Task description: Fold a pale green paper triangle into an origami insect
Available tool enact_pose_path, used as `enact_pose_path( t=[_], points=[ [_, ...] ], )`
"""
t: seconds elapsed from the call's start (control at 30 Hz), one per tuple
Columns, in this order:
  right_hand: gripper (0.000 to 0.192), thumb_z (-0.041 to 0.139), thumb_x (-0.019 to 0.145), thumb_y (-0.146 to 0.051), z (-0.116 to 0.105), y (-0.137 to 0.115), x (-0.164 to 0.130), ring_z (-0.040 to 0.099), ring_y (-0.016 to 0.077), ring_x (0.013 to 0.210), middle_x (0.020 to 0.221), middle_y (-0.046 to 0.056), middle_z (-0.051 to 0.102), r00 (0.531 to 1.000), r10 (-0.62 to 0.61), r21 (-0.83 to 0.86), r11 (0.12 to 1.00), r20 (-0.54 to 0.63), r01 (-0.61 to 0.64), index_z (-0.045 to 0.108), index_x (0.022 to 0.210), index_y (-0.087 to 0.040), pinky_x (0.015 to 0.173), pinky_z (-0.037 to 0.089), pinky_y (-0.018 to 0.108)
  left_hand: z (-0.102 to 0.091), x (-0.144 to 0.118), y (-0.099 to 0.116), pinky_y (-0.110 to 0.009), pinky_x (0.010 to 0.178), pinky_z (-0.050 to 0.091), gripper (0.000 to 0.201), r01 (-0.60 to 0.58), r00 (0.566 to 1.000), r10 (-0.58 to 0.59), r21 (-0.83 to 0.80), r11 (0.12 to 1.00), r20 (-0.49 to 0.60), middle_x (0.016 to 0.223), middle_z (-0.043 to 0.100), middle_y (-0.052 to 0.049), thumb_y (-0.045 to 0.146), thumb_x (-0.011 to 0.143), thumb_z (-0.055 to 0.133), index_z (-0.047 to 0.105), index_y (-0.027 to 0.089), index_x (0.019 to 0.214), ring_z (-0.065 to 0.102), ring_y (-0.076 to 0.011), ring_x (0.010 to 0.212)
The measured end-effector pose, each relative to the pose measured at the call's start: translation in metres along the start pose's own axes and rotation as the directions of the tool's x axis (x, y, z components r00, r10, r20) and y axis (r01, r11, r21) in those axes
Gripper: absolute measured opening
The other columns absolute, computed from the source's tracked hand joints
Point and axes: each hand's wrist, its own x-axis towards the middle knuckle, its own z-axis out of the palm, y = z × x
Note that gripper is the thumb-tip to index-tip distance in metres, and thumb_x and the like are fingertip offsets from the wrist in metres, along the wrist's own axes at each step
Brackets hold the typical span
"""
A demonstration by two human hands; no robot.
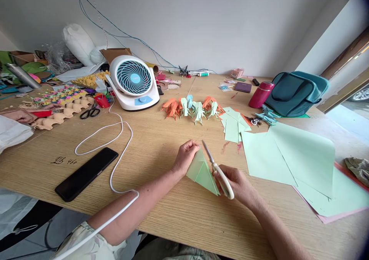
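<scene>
Head view, wooden table [161, 210]. Closest to us, our right hand [238, 181] is closed around the pale handles of the scissors [225, 181], blades pointing away from us; whether its fingertips also touch the paper we cannot tell. Our left hand [187, 156] pinches the top of the folded green paper [203, 171], which is tilted over the middle of the near table, just beside the scissors. A phone [86, 174] lies to the left; a white cable [131, 137] loops past it and crosses our left forearm. To the right we note large green sheets [305, 148], overlapping.

Further off: small green pieces [233, 123] in a loose pile, and beside them orange and green paper figures [198, 112]. Far left, another person's hand [21, 116] is by an egg tray [62, 116]. Beyond, a fan [134, 79], a red bottle [261, 95] touching or just beside a teal bag [294, 95], then the wall [207, 25].
</scene>
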Motion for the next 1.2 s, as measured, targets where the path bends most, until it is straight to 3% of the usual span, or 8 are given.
enact_pose_path(
  t=[0.27, 0.53, 0.63, 0.73, 0.8, 0.9, 1.0, 1.2],
  points=[
    [0.035, 0.053, 0.086, -0.055, -0.051, 0.016, 0.006, 0.051, 0.0164, 0.059, 0.068, 0.001, 0.063, 0.816, -0.044, -0.499, 0.809, -0.577, -0.309, 0.063, 0.081, -0.022, 0.055, 0.033, 0.028, -0.003, 0.009, -0.002, -0.019, 0.047, 0.027, 0.017, -0.007, 0.994, -0.003, -0.096, 0.995, -0.105, 0.057, 0.042, 0.007, 0.033, 0.069, 0.061, 0.051, 0.019, 0.066, 0.036, -0.007, 0.049],
    [0.04, 0.05, 0.087, -0.052, -0.096, 0.044, 0.0, 0.063, 0.0286, 0.086, 0.097, 0.011, 0.065, 0.752, -0.024, -0.677, 0.455, -0.659, -0.578, 0.072, 0.101, -0.021, 0.068, 0.041, 0.037, -0.006, 0.013, -0.005, -0.019, 0.05, 0.03, 0.02, -0.044, 0.991, 0.032, -0.086, 0.995, -0.133, 0.059, 0.044, 0.007, 0.036, 0.071, 0.063, 0.051, 0.019, 0.068, 0.038, -0.0075, 0.051],
    [0.04, 0.056, 0.084, -0.049, -0.101, 0.047, -0.002, 0.062, 0.034, 0.094, 0.101, 0.017, 0.064, 0.737, -0.071, -0.671, 0.48, -0.672, -0.565, 0.075, 0.101, -0.018, 0.077, 0.045, 0.044, -0.006, 0.014, -0.006, -0.019, 0.052, 0.033, 0.02, -0.082, 0.985, 0.072, -0.063, 0.995, -0.158, 0.063, 0.046, 0.006, 0.036, 0.073, 0.062, 0.052, 0.019, 0.071, 0.039, -0.008, 0.054],
    [0.039, 0.054, 0.087, -0.045, -0.088, 0.033, -0.003, 0.059, 0.0368, 0.105, 0.108, 0.021, 0.064, 0.682, -0.277, -0.643, 0.672, -0.677, -0.366, 0.074, 0.102, -0.015, 0.088, 0.044, 0.049, -0.006, 0.015, -0.007, -0.019, 0.056, 0.036, 0.021, -0.119, 0.975, 0.109, -0.045, 0.992, -0.191, 0.067, 0.049, 0.005, 0.038, 0.075, 0.061, 0.052, 0.019, 0.074, 0.042, -0.0088, 0.058],
    [0.04, 0.052, 0.09, -0.052, -0.067, 0.018, -0.004, 0.063, 0.031, 0.1, 0.11, 0.015, 0.066, 0.733, -0.292, -0.481, 0.875, -0.615, -0.055, 0.071, 0.104, -0.02, 0.087, 0.048, 0.045, -0.007, 0.016, -0.008, -0.02, 0.058, 0.037, 0.022, -0.158, 0.966, 0.149, -0.026, 0.987, -0.21, 0.069, 0.048, 0.004, 0.039, 0.077, 0.061, 0.052, 0.02, 0.076, 0.043, -0.0094, 0.061],
    [0.054, 0.054, 0.089, -0.06, -0.029, 0.0, -0.004, 0.067, 0.0265, 0.099, 0.116, 0.012, 0.068, 0.958, -0.197, 0.076, 0.973, -0.208, 0.217, 0.059, 0.128, -0.023, 0.083, 0.054, 0.04, -0.008, 0.017, -0.011, -0.02, 0.062, 0.039, 0.024, -0.235, 0.943, 0.231, 0.011, 0.972, -0.24, 0.072, 0.048, 0.004, 0.042, 0.081, 0.06, 0.051, 0.02, 0.079, 0.045, -0.0101, 0.065],
    [0.063, 0.074, 0.079, -0.051, -0.001, -0.004, 0.001, 0.068, 0.0236, 0.096, 0.112, 0.011, 0.069, 0.978, -0.152, 0.201, 0.963, -0.141, 0.179, 0.055, 0.131, -0.022, 0.083, 0.054, 0.036, -0.008, 0.017, -0.013, -0.02, 0.067, 0.041, 0.026, -0.287, 0.925, 0.285, 0.032, 0.958, -0.251, 0.076, 0.05, 0.003, 0.045, 0.085, 0.059, 0.052, 0.02, 0.082, 0.046, -0.0105, 0.069],
    [0.032, 0.069, 0.082, -0.051, 0.0, 0.008, 0.011, 0.065, 0.0158, 0.066, 0.078, 0.003, 0.069, 0.953, -0.081, 0.2, 0.969, -0.292, 0.143, 0.063, 0.083, -0.019, 0.064, 0.05, 0.029, -0.005, 0.008, -0.007, -0.019, 0.06, 0.041, 0.032, -0.239, 0.968, 0.227, -0.112, 0.965, -0.111, 0.075, 0.051, 0.004, 0.053, 0.087, 0.06, 0.051, 0.022, 0.091, 0.048, -0.0097, 0.065]
  ],
)
